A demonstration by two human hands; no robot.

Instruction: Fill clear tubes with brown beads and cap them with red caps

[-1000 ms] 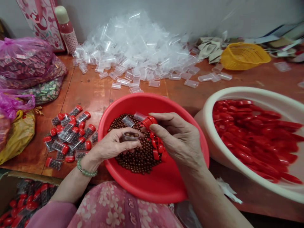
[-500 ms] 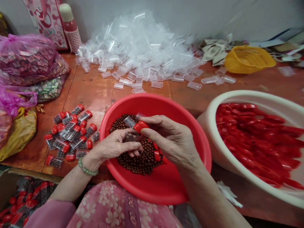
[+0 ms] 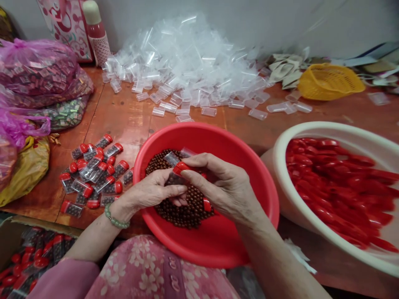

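Red cap [image 3: 180, 167] brought onto a clear tube [image 3: 173, 179] — both hands together over the red basin [image 3: 258, 174].
On the counter [image 3: 118, 104], the basin stands beside a wide white tub [image 3: 282, 166] of red plastic pieces [image 3: 330, 187]; above its hollow, the right hand [image 3: 230, 182] pinches the cap between thumb and fingers, while the left hand [image 3: 149, 191] grasps the tube; the cap has just met the tube's upper end, so that opening looks covered — whether it is fully seated, I cannot tell; the tube leans, cap end up and towards the right hand, its see-through wall dark with what look like beads; the cap is glossy and partly hidden by the thumb; brown beads [image 3: 183, 216] lie below in the basin.
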